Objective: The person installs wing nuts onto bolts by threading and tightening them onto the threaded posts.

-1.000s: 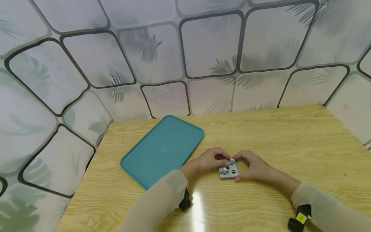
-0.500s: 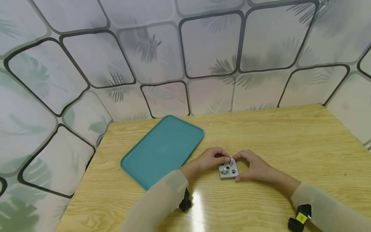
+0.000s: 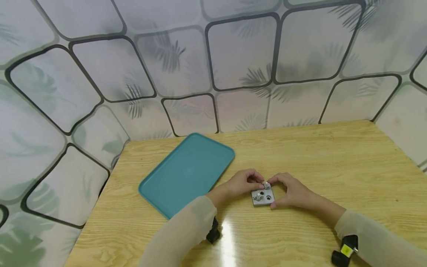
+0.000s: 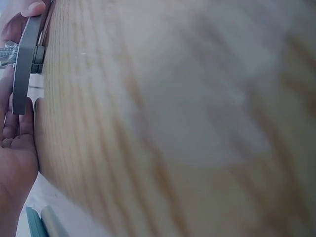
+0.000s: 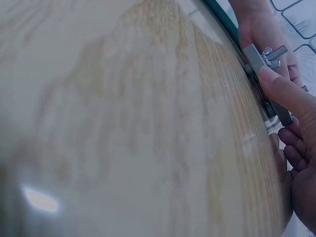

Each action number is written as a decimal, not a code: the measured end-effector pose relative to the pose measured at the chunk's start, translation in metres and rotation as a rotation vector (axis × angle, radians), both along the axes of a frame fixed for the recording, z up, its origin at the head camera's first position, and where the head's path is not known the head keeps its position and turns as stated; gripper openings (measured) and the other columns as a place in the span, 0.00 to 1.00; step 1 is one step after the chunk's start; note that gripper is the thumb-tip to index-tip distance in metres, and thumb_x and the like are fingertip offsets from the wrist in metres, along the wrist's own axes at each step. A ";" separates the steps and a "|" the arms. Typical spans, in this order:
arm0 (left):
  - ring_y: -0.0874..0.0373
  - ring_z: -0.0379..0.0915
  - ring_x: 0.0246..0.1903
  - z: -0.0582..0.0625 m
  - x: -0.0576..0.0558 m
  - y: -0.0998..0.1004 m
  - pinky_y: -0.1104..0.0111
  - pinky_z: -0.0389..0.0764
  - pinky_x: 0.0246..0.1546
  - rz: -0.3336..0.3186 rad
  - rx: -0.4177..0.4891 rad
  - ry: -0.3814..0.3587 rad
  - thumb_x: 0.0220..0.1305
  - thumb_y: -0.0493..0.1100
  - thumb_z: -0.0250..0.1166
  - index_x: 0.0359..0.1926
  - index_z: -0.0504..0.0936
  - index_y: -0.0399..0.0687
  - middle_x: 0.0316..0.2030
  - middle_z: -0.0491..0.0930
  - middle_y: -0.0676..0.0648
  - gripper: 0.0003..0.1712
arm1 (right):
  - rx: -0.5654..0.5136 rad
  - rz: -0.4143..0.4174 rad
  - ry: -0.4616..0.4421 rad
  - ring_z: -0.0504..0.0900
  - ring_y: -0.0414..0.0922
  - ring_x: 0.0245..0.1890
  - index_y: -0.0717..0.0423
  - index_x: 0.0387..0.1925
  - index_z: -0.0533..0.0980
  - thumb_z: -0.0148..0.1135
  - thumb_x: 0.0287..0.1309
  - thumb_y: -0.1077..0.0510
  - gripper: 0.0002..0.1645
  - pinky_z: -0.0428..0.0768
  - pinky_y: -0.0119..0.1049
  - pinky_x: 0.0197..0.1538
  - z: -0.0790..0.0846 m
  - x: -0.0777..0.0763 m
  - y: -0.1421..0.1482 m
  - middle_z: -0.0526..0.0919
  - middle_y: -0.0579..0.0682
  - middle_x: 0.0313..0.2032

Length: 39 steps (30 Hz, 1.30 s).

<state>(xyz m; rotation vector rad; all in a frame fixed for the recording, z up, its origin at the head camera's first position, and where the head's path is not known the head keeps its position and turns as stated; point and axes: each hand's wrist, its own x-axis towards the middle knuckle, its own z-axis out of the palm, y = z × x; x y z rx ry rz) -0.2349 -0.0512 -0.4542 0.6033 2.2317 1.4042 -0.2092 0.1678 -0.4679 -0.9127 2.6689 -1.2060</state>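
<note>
A small grey metal plate [image 3: 263, 202] with holes lies between the two hands, a little above the wood. A bolt with a wing nut [image 3: 258, 197] stands up at its near left, and another wing nut [image 3: 266, 185] sits at the far right corner. My left hand [image 3: 241, 184] pinches that far wing nut between thumb and forefinger. My right hand [image 3: 295, 192] grips the plate's right side, thumb at the near corner. Seen edge-on in the left wrist view, the plate [image 4: 24, 74] has bolt heads [image 4: 38, 59] under it.
A teal tray [image 3: 186, 170] lies on the wooden table [image 3: 317, 159], left of the hands and partly behind the left forearm. A patterned cloth [image 3: 243, 52] hangs behind the table. Black wrist cameras [image 3: 212, 230] are strapped to both sleeves.
The left thumb and fingers have shifted back and forth slightly at the far wing nut, whose wings now lie at a different angle. The right hand and the plate have hardly moved.
</note>
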 end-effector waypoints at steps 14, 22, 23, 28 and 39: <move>0.69 0.69 0.36 0.001 -0.002 -0.003 0.77 0.71 0.39 -0.022 -0.025 0.026 0.60 0.50 0.60 0.40 0.81 0.51 0.36 0.77 0.57 0.12 | 0.004 0.004 -0.023 0.68 0.43 0.50 0.48 0.46 0.73 0.76 0.29 0.40 0.38 0.66 0.40 0.53 0.001 -0.002 0.000 0.76 0.43 0.47; 0.69 0.67 0.38 0.003 0.000 -0.002 0.78 0.70 0.41 -0.093 -0.044 0.062 0.54 0.47 0.67 0.45 0.80 0.51 0.40 0.73 0.56 0.17 | 0.004 0.007 0.010 0.68 0.43 0.48 0.49 0.45 0.73 0.76 0.28 0.41 0.38 0.67 0.39 0.51 0.001 -0.002 0.001 0.76 0.43 0.46; 0.69 0.67 0.38 0.003 0.000 -0.002 0.78 0.69 0.41 -0.090 -0.045 0.066 0.55 0.46 0.66 0.45 0.80 0.50 0.40 0.74 0.56 0.16 | 0.002 0.008 0.012 0.68 0.42 0.48 0.49 0.45 0.73 0.76 0.28 0.41 0.38 0.67 0.38 0.51 0.001 -0.002 0.001 0.76 0.43 0.46; 0.70 0.68 0.37 0.000 0.000 -0.001 0.78 0.70 0.41 -0.066 -0.030 0.075 0.58 0.43 0.63 0.44 0.80 0.46 0.39 0.76 0.53 0.12 | -0.015 0.018 0.021 0.69 0.40 0.46 0.49 0.44 0.73 0.77 0.27 0.42 0.38 0.67 0.36 0.50 0.001 -0.001 0.000 0.76 0.42 0.44; 0.71 0.69 0.35 -0.002 0.003 0.001 0.79 0.71 0.39 -0.025 -0.038 0.104 0.58 0.44 0.63 0.41 0.80 0.46 0.36 0.77 0.53 0.11 | 0.001 0.006 -0.003 0.69 0.40 0.47 0.48 0.44 0.73 0.76 0.27 0.41 0.38 0.66 0.36 0.51 -0.001 -0.001 0.000 0.76 0.42 0.44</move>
